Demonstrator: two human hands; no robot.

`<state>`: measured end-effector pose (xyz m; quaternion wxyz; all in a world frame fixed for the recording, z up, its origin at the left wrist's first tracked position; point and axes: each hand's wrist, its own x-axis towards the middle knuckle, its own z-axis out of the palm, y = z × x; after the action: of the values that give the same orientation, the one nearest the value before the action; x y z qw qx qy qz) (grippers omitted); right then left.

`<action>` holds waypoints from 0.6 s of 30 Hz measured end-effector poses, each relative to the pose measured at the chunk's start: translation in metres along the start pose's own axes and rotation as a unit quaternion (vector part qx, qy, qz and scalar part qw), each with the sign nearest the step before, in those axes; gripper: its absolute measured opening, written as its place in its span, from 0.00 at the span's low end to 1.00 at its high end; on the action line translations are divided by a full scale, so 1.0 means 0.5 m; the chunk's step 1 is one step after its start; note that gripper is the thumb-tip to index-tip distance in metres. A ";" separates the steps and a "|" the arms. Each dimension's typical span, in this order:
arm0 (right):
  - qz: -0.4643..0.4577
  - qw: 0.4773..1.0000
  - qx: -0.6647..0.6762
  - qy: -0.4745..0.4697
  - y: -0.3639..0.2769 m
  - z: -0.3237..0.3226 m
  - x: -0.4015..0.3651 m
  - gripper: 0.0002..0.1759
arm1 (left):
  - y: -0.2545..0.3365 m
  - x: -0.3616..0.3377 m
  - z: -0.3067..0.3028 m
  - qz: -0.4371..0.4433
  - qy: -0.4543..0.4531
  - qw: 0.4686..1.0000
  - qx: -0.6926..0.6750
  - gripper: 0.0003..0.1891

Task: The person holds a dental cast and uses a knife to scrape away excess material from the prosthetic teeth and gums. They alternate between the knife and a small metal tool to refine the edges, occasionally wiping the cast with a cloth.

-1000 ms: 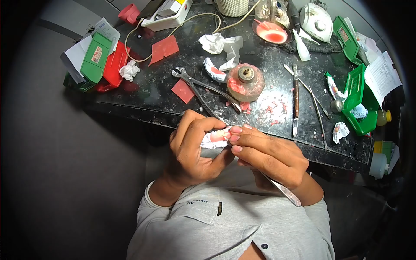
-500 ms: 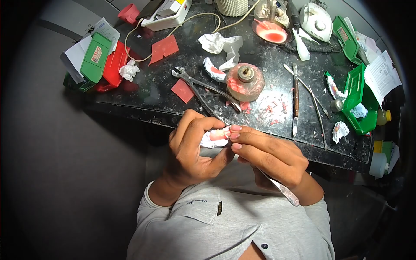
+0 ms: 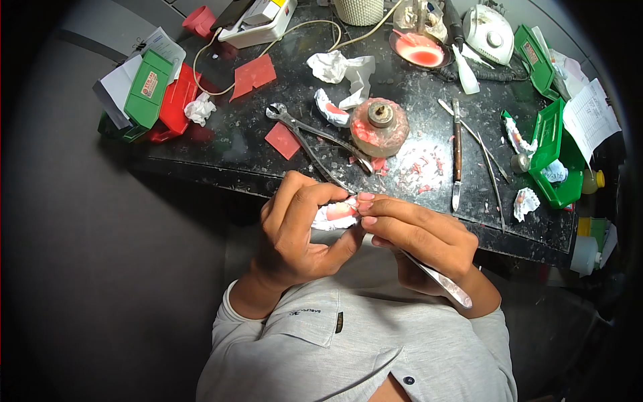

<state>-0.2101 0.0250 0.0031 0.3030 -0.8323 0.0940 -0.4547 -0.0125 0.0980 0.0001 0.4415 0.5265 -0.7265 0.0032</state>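
Observation:
My left hand (image 3: 298,224) is closed around a white plaster dental cast (image 3: 328,221), with pink wax over its ridge. My right hand (image 3: 422,234) meets it from the right, its fingertips pressed close to the wax. A metal tool with a flat, rounded end (image 3: 450,289) is held in the right hand and sticks out below it toward my shirt. Its working tip is hidden by the fingers. Both hands are in front of the bench's near edge. Just beyond them lie long-handled pliers (image 3: 303,130) and a glass spirit burner (image 3: 379,134).
A wooden-handled wax knife (image 3: 457,154) and thin metal instruments (image 3: 492,167) lie on the right. Pink wax sheets (image 3: 254,76) and another cast (image 3: 331,108) are farther back. Green boxes (image 3: 559,161) stand at the right, a green box (image 3: 149,86) and red box at the left.
The cast has turned slightly in my left hand, and less of its front edge shows. My right fingers have shifted a little, and the tool's rounded end has swung slightly right and up.

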 end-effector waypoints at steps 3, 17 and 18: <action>0.041 0.999 0.026 -0.001 -0.005 -0.003 0.000 0.19 | -0.002 0.001 -0.001 0.008 0.000 1.000 -0.001 0.19; 0.053 0.998 -0.023 0.036 0.024 0.002 -0.010 0.20 | -0.008 0.001 -0.007 -0.029 -0.046 0.990 -0.132 0.24; 0.036 0.999 -0.002 0.000 0.014 -0.006 -0.005 0.20 | -0.011 -0.001 -0.006 -0.029 -0.045 0.989 -0.140 0.24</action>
<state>-0.2133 0.0195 -0.0016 0.3177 -0.8288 0.1246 -0.4434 -0.0064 0.0972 -0.0009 0.4777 0.4803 -0.7231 -0.1351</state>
